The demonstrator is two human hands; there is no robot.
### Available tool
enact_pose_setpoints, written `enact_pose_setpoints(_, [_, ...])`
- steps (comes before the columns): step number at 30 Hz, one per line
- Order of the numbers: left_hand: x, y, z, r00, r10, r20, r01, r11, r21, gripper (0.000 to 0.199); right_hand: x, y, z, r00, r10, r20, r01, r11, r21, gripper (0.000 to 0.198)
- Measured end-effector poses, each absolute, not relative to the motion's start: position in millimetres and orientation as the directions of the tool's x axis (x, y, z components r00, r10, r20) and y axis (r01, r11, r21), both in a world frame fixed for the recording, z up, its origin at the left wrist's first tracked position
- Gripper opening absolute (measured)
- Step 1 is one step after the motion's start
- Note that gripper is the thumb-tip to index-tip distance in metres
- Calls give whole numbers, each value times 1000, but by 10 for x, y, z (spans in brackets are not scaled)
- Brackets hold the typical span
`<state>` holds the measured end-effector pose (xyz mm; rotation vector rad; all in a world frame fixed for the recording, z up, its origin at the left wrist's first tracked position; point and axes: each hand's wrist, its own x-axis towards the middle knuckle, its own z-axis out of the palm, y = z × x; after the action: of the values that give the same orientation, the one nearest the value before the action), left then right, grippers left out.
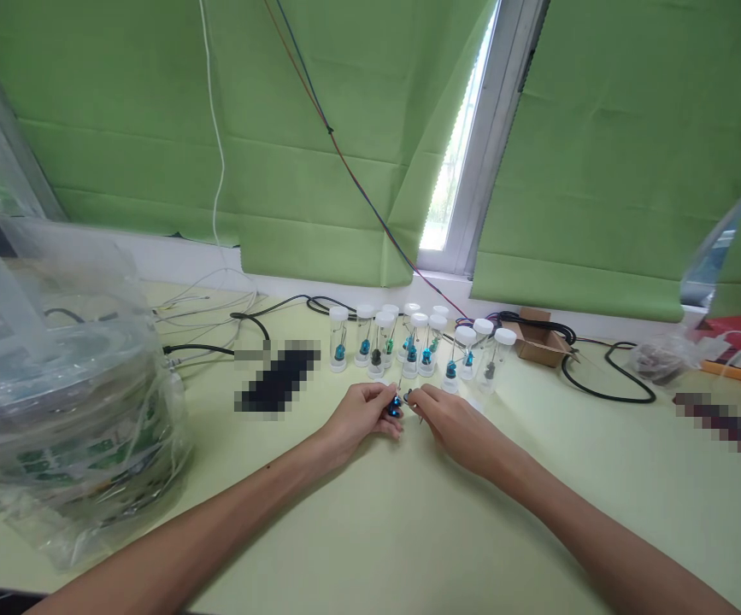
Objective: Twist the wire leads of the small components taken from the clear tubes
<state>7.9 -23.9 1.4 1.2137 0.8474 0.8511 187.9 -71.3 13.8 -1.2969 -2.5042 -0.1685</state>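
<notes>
"While the left hand (362, 418) is pinching the small blue piece (394, 407), where is that piece sitting?"

"It is lying between thumb and fingers, over the worktop (376, 530), nearer the viewer than the white-capped clear tubes (417, 343). Just beside it, the right hand (450, 420) is gripping a small dark item (408, 396), too indistinct to identify."

"How is the blue piece appearing?"

"It is showing a glossy, metallic surface with dark areas; finer details are escaping resolution."

Box (542, 348) right of tubes (417, 343)
</notes>
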Motion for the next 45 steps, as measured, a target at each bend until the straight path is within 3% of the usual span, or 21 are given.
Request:
enact_pose_setpoints(37, [68, -255, 34, 443, 893, -75, -91, 128, 988, 36, 1889, -717, 149, -555, 754, 351, 803, 596, -9, 36])
enact_pose_setpoints(45, [75, -274, 63, 440, 896, -64, -88, 113, 990, 38, 1895, -693, 131, -540, 753, 376, 793, 605, -71, 34])
